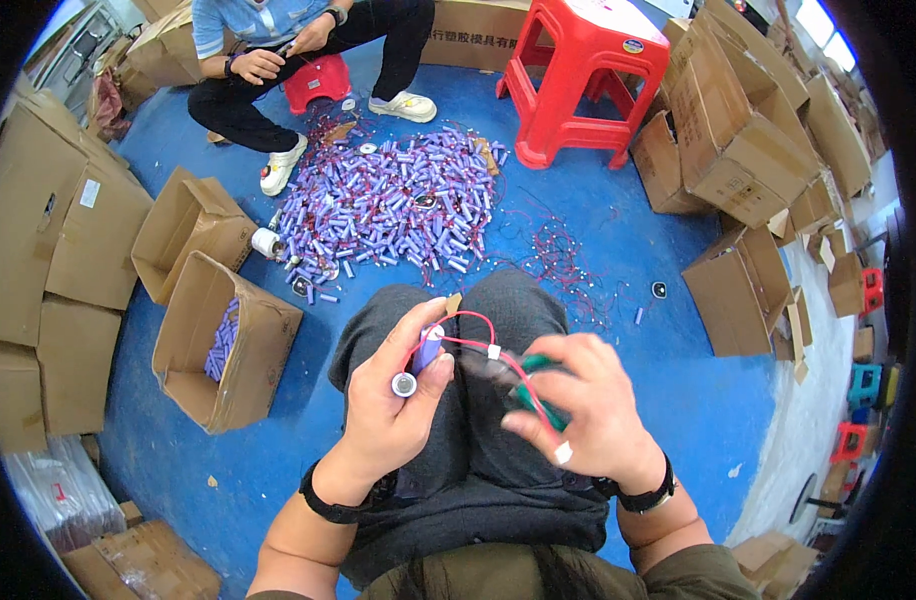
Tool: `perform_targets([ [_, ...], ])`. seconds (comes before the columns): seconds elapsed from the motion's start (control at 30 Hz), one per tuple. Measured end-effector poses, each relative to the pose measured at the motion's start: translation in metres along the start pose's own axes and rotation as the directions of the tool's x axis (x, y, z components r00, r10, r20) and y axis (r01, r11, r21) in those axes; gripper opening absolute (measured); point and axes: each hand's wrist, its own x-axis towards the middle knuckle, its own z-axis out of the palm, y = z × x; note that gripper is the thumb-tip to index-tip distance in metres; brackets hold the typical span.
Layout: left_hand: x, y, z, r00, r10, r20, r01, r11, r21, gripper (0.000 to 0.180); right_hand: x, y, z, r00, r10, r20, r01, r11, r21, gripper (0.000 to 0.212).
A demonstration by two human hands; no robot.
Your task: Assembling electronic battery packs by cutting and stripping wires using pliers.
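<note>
My left hand [386, 408] is closed around a purple cylindrical battery [429, 352] above my lap. A round white-rimmed end [405, 385], apparently of another cell, shows beside it under the fingers. Red wires [472, 343] loop from the battery across to the right, with a small white connector [494, 352] along them. My right hand [596, 408] grips green-handled pliers [536, 378], blurred by motion; their jaws point toward the battery and I cannot tell whether they touch it. A white tag-like piece [564, 453] hangs on the wire below the right hand.
A wide heap of purple batteries with red wires [388, 205] covers the blue floor [668, 430] ahead. An open carton [263, 345] at left holds more cells. A co-worker's hands [258, 65] work beyond the heap. A red stool [588, 75] and stacked cartons [743, 130] stand at right.
</note>
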Motion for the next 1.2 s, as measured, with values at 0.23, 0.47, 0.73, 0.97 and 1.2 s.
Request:
perform_targets([
  [0.23, -0.004, 0.005, 0.001, 0.989, -0.063, 0.137, 0.090, 0.977, -0.194, 0.048, 0.004, -0.003, -0.005, 0.999, -0.027, -0.035, 0.027, 1.000, 0.002, 0.023],
  [0.47, 0.000, 0.008, -0.004, 0.983, -0.024, 0.182, 0.065, 0.973, -0.222, 0.041, 0.005, -0.004, -0.007, 0.998, -0.040, -0.050, 0.037, 0.998, -0.046, 0.025],
  [0.73, 0.002, 0.012, -0.010, 0.966, -0.024, 0.259, 0.039, 0.998, -0.052, 0.037, 0.005, -0.001, -0.011, 0.994, -0.092, -0.053, 0.088, 0.993, -0.078, 0.027],
  [0.97, 0.007, 0.009, -0.011, 0.953, 0.107, 0.282, -0.116, 0.993, 0.015, 0.040, 0.003, -0.002, -0.013, 0.995, -0.095, -0.017, 0.094, 0.994, -0.056, 0.026],
  [1.2, 0.009, 0.014, -0.013, 0.944, 0.178, 0.276, -0.216, 0.970, 0.114, 0.038, 0.000, -0.005, -0.018, 0.997, -0.083, 0.002, 0.083, 0.989, -0.126, 0.025],
])
